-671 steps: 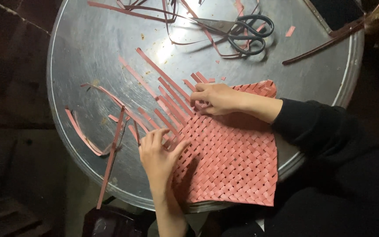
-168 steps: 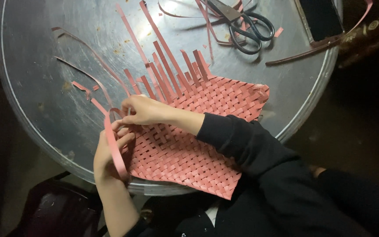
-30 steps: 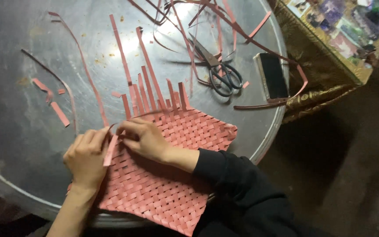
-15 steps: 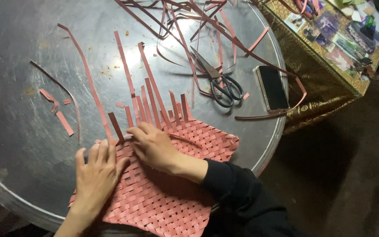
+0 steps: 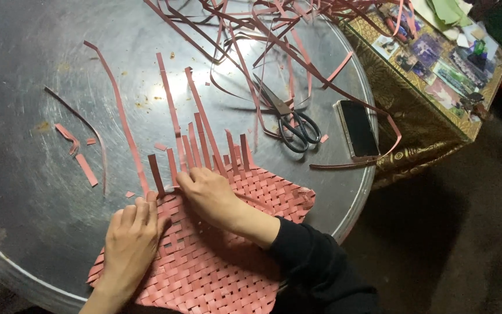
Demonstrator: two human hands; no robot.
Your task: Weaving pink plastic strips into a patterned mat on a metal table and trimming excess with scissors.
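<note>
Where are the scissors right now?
In the head view, the scissors lie on the round metal table, up and right of the woven mat, just left of the phone.

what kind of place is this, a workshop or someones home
Probably a home craft spot, not a formal workshop: a round metal table bears a half-woven pink strip mat, loose pink strips and scissors, beside a cloth-covered side table scattered with photos.

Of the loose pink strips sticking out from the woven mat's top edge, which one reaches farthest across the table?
The leftmost strip, curving up from beside the left hand. It runs well past the straight strips near the right hand.
</note>
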